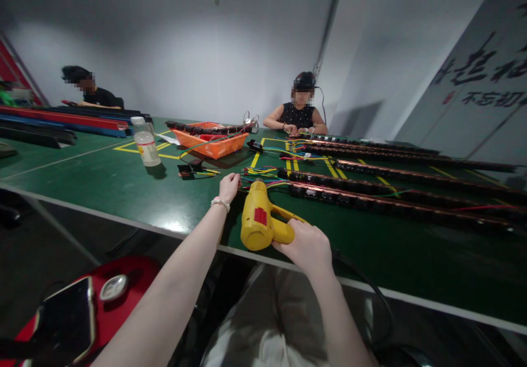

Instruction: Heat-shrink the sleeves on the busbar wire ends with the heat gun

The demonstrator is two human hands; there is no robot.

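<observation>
My right hand (308, 243) is wrapped round the handle of a yellow heat gun (256, 218). Its nozzle points away from me, towards thin coloured wires (274, 183) on the table. These wires come from the end of a long dark bar with copper-coloured edges (329, 194). My left hand (229, 187) is closed at the wires' left ends, just left of the nozzle; the fingers appear pinched on them, though the tips are partly hidden. A short bundle of wires with a black connector (193, 170) lies beyond my left hand.
Several more long bars (382, 173) with wires cover the right of the green table (123, 191). An orange basket (214, 148) and a plastic bottle (146, 144) stand farther back. Two people sit across the table. A phone (63, 323) rests on a red stool (138, 271) at lower left.
</observation>
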